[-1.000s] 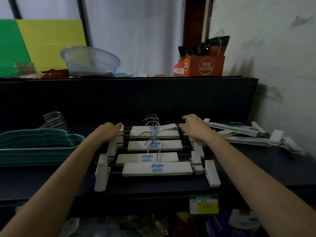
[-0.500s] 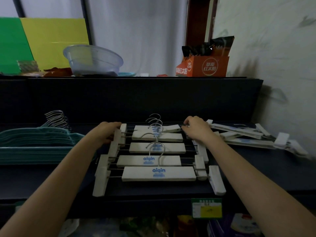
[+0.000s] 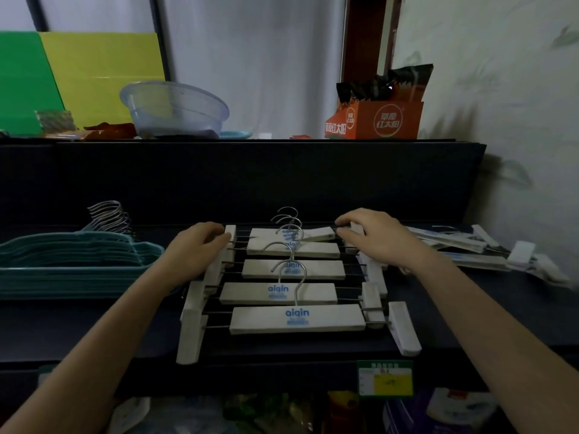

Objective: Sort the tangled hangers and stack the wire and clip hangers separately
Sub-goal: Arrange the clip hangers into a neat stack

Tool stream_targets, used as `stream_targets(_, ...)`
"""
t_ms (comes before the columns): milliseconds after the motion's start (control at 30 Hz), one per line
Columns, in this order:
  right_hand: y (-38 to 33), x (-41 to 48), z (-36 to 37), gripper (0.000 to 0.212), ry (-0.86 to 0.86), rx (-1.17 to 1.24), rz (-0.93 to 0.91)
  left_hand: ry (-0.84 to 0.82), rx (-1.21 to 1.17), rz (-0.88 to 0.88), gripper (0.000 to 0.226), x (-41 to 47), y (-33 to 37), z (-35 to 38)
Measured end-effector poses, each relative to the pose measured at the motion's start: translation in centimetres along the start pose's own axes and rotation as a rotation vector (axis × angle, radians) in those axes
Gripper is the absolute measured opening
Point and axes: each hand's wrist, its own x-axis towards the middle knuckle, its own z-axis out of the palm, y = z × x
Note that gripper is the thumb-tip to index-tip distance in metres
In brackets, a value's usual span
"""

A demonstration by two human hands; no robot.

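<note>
Head view: left hand [image 3: 200,244] and right hand [image 3: 376,236] curl their fingers round opposite ends of the farthest of the white wooden clip hangers [image 3: 297,319], which lie fanned on the dark shelf [image 3: 62,333]. Teal wire hangers [image 3: 78,264] lie stacked to the left.

Left hand [image 3: 200,242] and right hand [image 3: 372,236] reach forward (fingers curled).

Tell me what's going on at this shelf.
A person is sorting hangers on a dark shelf. The left hand and right hand each grip one side of the white clip hangers, which lie in an overlapping row, with the fingers curled on the farthest ones. A stack of teal hangers sits to the left. More clip hangers lie in a loose pile to the right, not yet stacked.
</note>
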Motion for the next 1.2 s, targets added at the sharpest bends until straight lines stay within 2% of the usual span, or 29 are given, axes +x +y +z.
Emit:
stream_targets(67,-0.3,-1.9,-1.0,0.033,-0.013,0.008,-0.05,0.053,0.016,0.148,0.033,-1.8,0.6,-0.8)
stream_targets(167,0.2,-4.6,-2.5,0.026,0.034,0.051,-0.048,0.024,0.005,0.285,0.019,-3.9,1.6,-1.6)
stream_targets(233,1.3,-5.8,-3.8,0.022,0.073,0.087,-0.011,-0.021,0.029,0.349,0.016,-4.5,2.6,-1.7)
stream_targets(367,5.4,-7.4,-6.5,0.019,0.177,0.092,0.092,-0.085,0.082,0.485,0.024,-3.8,5.8,-0.7)
stream_targets(467,9.7,-7.2,-8.1,0.018,0.143,0.084,0.198,-0.12,0.168,0.556,0.019,-1.9,9.0,1.1)
stream_targets(600,14.9,-5.7,-8.8,0.027,-0.052,-0.051,0.313,-0.158,0.192,0.563,0.019,1.3,13.6,4.0)
stream_targets(733,16.4,-3.6,-7.7,0.048,-0.201,-0.112,0.309,-0.28,0.235,0.564,0.021,4.1,17.7,7.9)
stream_targets(867,17.1,-1.9,-7.2,0.054,-0.258,-0.207,0.282,-0.35,0.392,0.585,0.028,5.3,20.6,12.6)
stream_targets(1000,17.8,-0.9,-7.3,0.045,-0.292,-0.247,0.219,-0.452,0.515,0.546,0.038,6.4,21.8,15.9)
stream_targets(1100,19.1,-0.7,-8.8,0.034,-0.342,-0.142,0.207,-0.532,0.484,0.536,0.042,7.0,22.2,17.6)
stream_targets(1200,20.7,-0.7,-10.7,0.033,-0.291,-0.096,0.201,-0.584,0.417,0.522,0.043,7.3,22.5,19.0)
